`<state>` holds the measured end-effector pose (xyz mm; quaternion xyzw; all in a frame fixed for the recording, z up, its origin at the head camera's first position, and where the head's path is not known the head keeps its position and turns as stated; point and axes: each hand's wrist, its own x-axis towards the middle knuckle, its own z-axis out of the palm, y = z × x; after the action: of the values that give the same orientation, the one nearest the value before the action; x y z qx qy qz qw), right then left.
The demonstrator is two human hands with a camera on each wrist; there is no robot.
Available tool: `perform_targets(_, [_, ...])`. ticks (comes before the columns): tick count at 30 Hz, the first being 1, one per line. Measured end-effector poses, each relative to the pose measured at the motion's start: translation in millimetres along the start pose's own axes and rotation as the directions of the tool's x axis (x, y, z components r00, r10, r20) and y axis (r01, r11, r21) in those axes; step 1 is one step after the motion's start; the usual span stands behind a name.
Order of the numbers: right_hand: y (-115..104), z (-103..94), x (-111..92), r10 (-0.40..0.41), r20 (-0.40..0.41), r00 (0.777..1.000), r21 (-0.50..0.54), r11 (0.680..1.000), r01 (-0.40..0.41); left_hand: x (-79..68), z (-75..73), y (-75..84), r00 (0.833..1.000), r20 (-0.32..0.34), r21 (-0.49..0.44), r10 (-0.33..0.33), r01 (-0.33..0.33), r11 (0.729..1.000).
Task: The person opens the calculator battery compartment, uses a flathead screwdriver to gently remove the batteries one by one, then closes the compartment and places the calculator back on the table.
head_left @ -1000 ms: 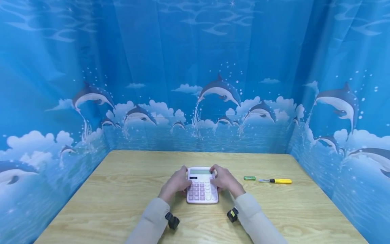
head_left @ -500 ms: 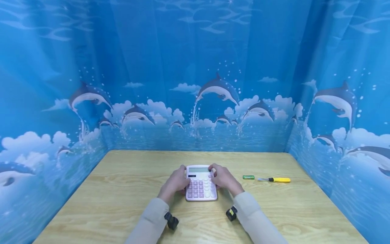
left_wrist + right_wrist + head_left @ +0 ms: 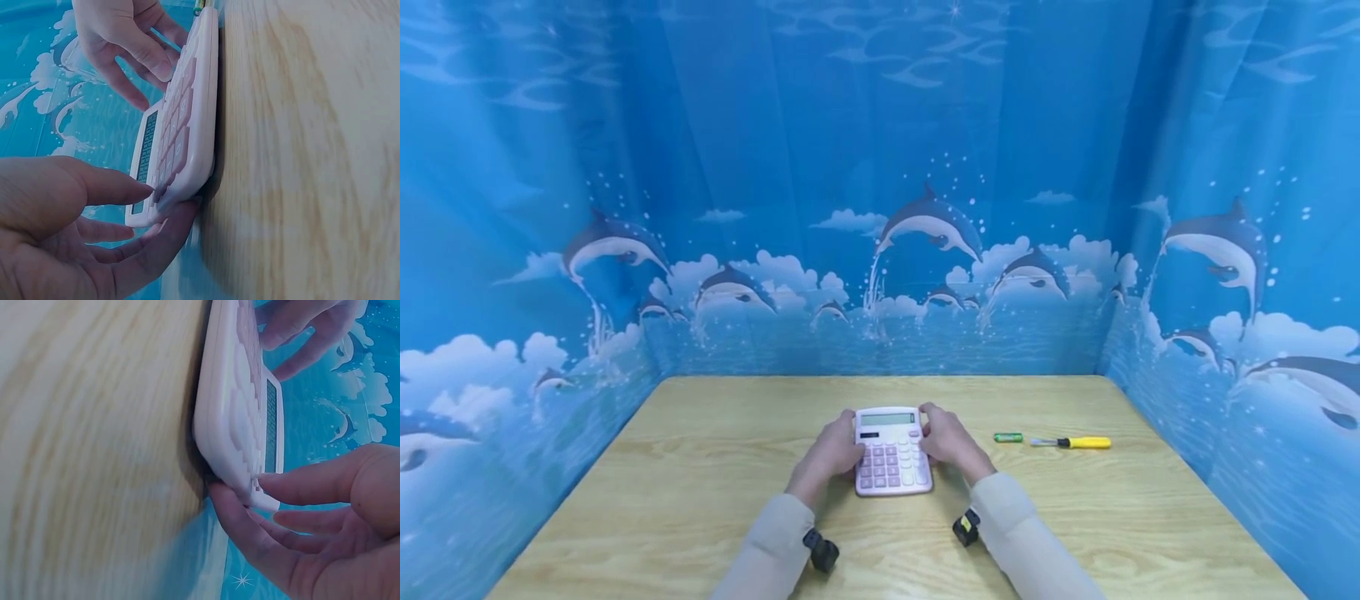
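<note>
A pale pink calculator (image 3: 892, 454) faces up near the middle of the table, its display (image 3: 883, 419) at the far end showing a dark digit at the right. My left hand (image 3: 833, 450) grips its left edge. In the left wrist view the thumb (image 3: 119, 187) lies at the keys and a finger (image 3: 169, 240) curls under the body. On the opposite edge my right hand (image 3: 949, 440) holds it likewise. The right wrist view shows the thumb (image 3: 312, 482) on the face and a finger (image 3: 244, 531) beneath the edge.
To the right of the hands lie a small green battery (image 3: 1007, 437) and a screwdriver (image 3: 1086, 442) with a yellow handle. The wooden table (image 3: 700, 483) is bounded by blue dolphin-print curtains (image 3: 820, 167) at the back and sides. A black camera sits at each wrist.
My right index finger has moved off the right end of the display to the calculator's side, uncovering the digit. Both hands still hold the calculator, and the head view has shifted slightly.
</note>
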<state>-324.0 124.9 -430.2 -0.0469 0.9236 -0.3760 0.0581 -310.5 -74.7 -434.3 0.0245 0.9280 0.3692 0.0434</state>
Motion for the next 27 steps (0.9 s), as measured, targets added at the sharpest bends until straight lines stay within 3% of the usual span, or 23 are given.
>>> perform_targets(11, [2,0.3,7,-0.003,-0.052,0.999,-0.035,0.999,0.001,4.6,4.0,0.5,1.000,-0.009,-0.013,-0.021,0.021,1.000])
perform_targets(20, [-2,0.8,15,0.032,-0.038,0.999,-0.028,0.999,-0.033,9.7,3.2,3.6,0.996,0.008,-0.025,-0.083,0.084,0.996])
perform_targets(27, [-2,2.1,20,0.035,-0.032,0.999,0.006,0.999,-0.035,15.0,0.2,2.4,0.997,0.010,-0.003,-0.078,0.078,0.997])
